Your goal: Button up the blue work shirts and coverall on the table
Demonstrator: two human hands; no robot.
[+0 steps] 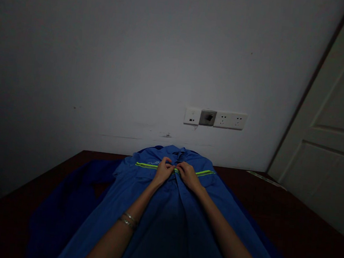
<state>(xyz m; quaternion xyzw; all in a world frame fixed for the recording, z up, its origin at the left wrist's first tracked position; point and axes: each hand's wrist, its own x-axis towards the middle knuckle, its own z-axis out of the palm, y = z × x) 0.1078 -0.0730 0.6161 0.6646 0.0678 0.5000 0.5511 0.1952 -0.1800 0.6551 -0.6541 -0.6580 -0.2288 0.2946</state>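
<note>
A blue work jacket (141,191) with a yellow-green reflective stripe across the chest lies flat on a dark brown table (288,213), collar toward the wall. My left hand (163,171) and my right hand (188,174) meet at the middle of the chest, just below the collar. Both have their fingers curled and pinched on the front opening of the jacket at the stripe. Thin bangles sit on my left wrist. What the fingertips grip between them is too small to make out.
A grey-white wall stands right behind the table, with a row of sockets (215,118) above the collar. A white panelled door (330,132) is at the right. The jacket's left sleeve (61,199) spreads over the table's left side. The room is dim.
</note>
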